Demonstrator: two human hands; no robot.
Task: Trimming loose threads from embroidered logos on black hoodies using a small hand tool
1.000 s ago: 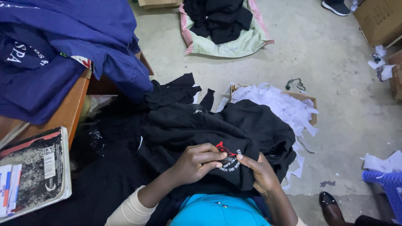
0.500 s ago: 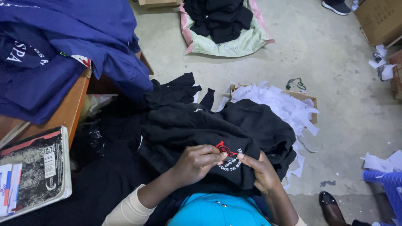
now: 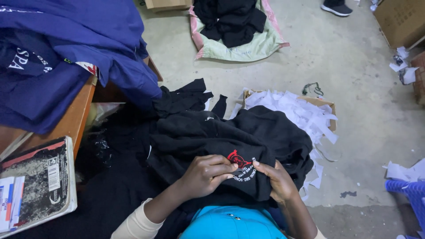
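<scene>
Item: black garment (image 3: pixel 230 137), bunched in the person's lap at lower centre of the frame, with a red-and-white embroidered emblem (image 3: pixel 241 163) turned upward.

Left hand (image 3: pixel 206 175): lower centre, fingers curled closed, pinching the cloth right at the emblem's left edge. Whether a small tool sits between the fingertips cannot be told.

Right hand (image 3: pixel 279 181): just right of the emblem, fingers bent and pressed together, gripping a fold of the same garment and holding it taut; thumb on top.

Surroundings: heap of white paper scraps (image 3: pixel 296 110) over a flat cardboard box, right of centre; further scraps at the right edge. Blue garments (image 3: pixel 75 48) piled on a wooden table (image 3: pixel 75 119), upper left. Worn notebook (image 3: pixel 35 181), lower left. Dark clothes on a pale sack (image 3: pixel 248 44), top centre. Concrete floor (image 3: pixel 354 79). Another person's shoe, top right.

Risks, as judged: picking so close to the stitching could snag or tear the emblem threads if the pull is too hard; the loosely draped garment could slide off the lap onto the dusty floor should the right hand's hold slacken.
</scene>
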